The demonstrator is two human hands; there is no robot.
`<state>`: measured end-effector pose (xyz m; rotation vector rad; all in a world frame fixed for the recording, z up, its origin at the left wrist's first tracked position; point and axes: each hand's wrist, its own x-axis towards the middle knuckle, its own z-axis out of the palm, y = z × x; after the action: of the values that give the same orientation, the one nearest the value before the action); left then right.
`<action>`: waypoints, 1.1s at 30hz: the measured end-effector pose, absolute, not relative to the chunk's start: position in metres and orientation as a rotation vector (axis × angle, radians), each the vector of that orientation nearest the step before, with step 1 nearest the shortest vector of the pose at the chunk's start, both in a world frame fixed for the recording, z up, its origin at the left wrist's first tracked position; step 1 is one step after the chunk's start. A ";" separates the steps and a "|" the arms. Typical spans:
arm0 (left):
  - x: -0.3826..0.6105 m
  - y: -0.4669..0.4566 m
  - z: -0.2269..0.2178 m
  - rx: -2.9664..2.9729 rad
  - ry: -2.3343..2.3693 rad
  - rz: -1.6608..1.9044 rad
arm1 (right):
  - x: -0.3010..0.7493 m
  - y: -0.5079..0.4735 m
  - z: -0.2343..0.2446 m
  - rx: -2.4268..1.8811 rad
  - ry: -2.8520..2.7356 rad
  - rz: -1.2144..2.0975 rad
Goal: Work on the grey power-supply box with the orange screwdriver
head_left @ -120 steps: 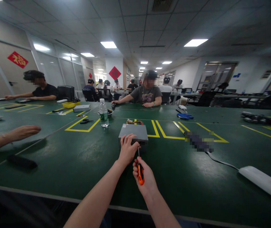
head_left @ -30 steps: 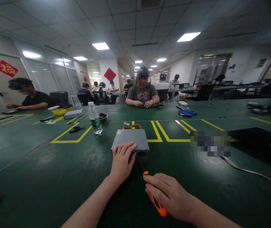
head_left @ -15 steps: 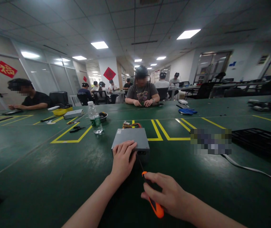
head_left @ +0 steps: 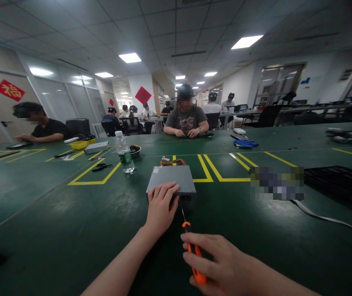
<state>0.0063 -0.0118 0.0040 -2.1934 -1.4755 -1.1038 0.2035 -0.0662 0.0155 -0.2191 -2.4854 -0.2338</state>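
Note:
A grey metal computer power supply (head_left: 172, 176) lies on the green table before me, its socket end facing me and a bundle of coloured cables (head_left: 172, 162) behind it. My left hand (head_left: 162, 205) grips its near left edge, fingers over the top and thumb down at the front face. With the fingers of my right hand (head_left: 214, 263) I hold an orange and black screwdriver (head_left: 198, 274) by its handle. Its thin shaft points up and away to the power supply's near face, beside my left thumb. Whether the tip sits in a screw is too small to tell.
Left of the power supply stands a water bottle (head_left: 124, 153), with a small bowl (head_left: 135, 151) behind it. Black pliers-like tools (head_left: 101, 167) lie farther left. To the right are blue gloves (head_left: 245, 143), a black slatted tray (head_left: 339, 183) and a white cable (head_left: 318, 214). A person (head_left: 185, 117) sits opposite.
My right hand has moved slightly down and its fingers have loosened and shifted round the screwdriver handle, showing more of it. The left hand keeps its hold on the power supply.

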 end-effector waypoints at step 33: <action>0.004 -0.011 0.003 -2.201 -1.490 -1.072 | 0.221 -0.054 0.019 -0.105 -2.236 -0.544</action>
<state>0.0043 -0.0111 0.0034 -2.2005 -1.4899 -1.0717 0.2208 -0.0537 0.0187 -0.1047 -2.2362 -0.5438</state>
